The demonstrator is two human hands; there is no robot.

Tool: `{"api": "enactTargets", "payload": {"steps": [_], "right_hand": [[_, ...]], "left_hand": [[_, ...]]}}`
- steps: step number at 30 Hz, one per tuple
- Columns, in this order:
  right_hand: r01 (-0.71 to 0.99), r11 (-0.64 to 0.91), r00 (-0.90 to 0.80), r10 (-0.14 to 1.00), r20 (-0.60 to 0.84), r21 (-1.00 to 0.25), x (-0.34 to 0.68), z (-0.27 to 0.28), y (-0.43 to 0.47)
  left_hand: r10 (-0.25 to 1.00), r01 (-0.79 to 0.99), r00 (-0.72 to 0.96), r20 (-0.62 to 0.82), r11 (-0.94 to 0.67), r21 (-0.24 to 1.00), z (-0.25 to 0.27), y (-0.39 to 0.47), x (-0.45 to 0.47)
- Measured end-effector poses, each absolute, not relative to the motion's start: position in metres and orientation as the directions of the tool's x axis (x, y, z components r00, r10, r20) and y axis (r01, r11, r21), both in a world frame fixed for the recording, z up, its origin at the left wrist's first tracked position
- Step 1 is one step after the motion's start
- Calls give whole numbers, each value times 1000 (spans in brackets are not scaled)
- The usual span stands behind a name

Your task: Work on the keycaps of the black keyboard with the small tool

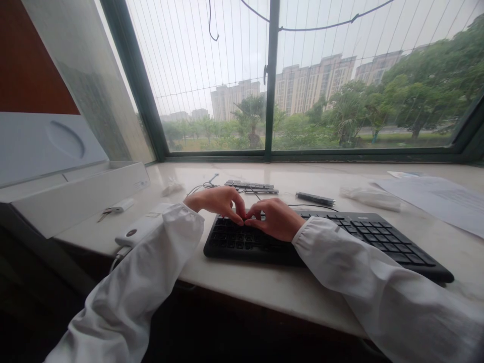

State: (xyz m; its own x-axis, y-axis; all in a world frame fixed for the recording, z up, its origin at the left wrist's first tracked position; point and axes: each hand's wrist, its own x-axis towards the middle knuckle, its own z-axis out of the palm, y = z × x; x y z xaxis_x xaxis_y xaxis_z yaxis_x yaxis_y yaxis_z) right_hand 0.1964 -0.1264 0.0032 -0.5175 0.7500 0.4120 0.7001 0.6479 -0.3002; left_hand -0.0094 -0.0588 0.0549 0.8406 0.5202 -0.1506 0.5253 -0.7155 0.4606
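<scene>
A black keyboard lies along the front of the white sill. Its left part shows bare key sockets, while keycaps sit on the right part. Over the back left of the keyboard my left hand bends down, thumb and forefinger pinched. My right hand meets it there, also in a pinch, with its wrist above the middle of the keyboard. The fingertips of both hands come together at one spot, where a tiny reddish bit shows; what they hold is too small to make out. Rows of loose keycaps lie behind the hands.
A white power bank with a cable lies left of the keyboard, near a small white adapter. Farther left stands an open white box. Behind the keyboard are a dark pen-like tool, a clear plastic bag and paper sheets.
</scene>
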Motion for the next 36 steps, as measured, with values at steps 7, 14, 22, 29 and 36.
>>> {"api": "enactTargets", "payload": {"steps": [7, 14, 22, 29, 36], "right_hand": [[678, 629, -494, 773, 398, -380, 196, 3, -127], [683, 628, -498, 774, 391, -373, 196, 4, -127], [687, 680, -548, 716, 432, -256, 196, 2, -126], [631, 767, -647, 601, 468, -112, 199, 9, -128], [551, 832, -770, 473, 427, 72, 202, 15, -132]], "left_hand": [[504, 511, 852, -141, -745, 429, 56, -58, -10], [496, 495, 860, -124, -750, 439, 55, -58, -10], [485, 466, 872, -72, -774, 429, 54, -60, -8], [501, 487, 861, -85, -765, 421, 55, -63, -7], [504, 484, 860, -84, -750, 451, 54, -61, -7]]}}
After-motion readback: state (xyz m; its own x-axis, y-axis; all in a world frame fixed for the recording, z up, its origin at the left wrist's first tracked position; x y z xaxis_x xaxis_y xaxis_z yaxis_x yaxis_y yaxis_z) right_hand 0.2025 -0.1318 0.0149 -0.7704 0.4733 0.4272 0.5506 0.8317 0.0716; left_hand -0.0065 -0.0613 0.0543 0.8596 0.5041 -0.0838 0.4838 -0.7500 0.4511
